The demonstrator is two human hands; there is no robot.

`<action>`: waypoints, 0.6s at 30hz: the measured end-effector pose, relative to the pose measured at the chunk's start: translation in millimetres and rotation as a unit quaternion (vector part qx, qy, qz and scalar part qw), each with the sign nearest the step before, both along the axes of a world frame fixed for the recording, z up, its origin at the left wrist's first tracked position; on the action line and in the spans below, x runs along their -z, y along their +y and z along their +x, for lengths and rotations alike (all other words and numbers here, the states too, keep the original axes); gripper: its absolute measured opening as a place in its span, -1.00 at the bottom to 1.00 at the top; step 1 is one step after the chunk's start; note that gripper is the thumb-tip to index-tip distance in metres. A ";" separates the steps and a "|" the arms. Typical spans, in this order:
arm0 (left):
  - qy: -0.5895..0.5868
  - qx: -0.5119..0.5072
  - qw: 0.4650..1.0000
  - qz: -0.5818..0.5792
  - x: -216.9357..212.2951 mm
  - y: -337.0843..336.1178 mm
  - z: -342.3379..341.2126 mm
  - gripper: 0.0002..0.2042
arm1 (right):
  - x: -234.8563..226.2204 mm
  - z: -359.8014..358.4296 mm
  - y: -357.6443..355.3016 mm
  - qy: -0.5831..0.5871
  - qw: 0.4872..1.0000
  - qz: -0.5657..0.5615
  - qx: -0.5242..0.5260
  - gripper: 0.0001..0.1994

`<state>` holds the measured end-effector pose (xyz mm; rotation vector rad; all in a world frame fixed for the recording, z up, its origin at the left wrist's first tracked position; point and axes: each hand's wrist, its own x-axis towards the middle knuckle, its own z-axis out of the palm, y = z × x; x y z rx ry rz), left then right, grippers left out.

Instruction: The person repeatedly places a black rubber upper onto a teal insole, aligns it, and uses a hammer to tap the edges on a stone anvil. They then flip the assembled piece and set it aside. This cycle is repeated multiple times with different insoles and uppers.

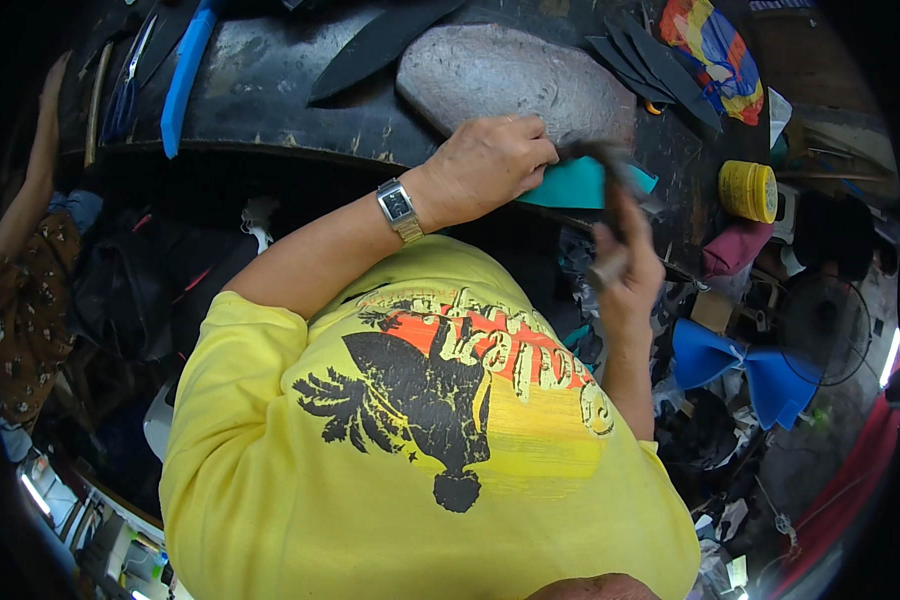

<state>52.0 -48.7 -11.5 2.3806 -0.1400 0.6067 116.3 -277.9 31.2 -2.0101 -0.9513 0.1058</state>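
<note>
My left hand [492, 165], with a metal watch on its wrist, is closed at the near edge of a large grey stone [515, 80]. Its fingers pinch the left part of a teal strip [565, 186], which hangs over the near side of the stone. In my right hand [630, 268] is a hammer [622, 195], gripped by its handle. The hammer's dark head is smeared by motion and lies over the strip at the stone's near edge. Whether head and strip touch, I cannot tell.
Dark flat cut pieces [660, 75] lie right of the stone, another [380, 48] to its left. A blue strip [185, 80] and blue-handled scissors [125, 95] are farther left. A yellow tub [747, 191] stands right, above a fan [823, 325]. Another person's arm [32, 170] shows far left.
</note>
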 end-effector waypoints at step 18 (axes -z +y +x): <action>0.029 -0.050 0.997 -0.052 -1.4 0.4 -16.8 -0.88 | 6.8 -1.4 -4.4 0.104 0.994 0.019 0.035 -0.43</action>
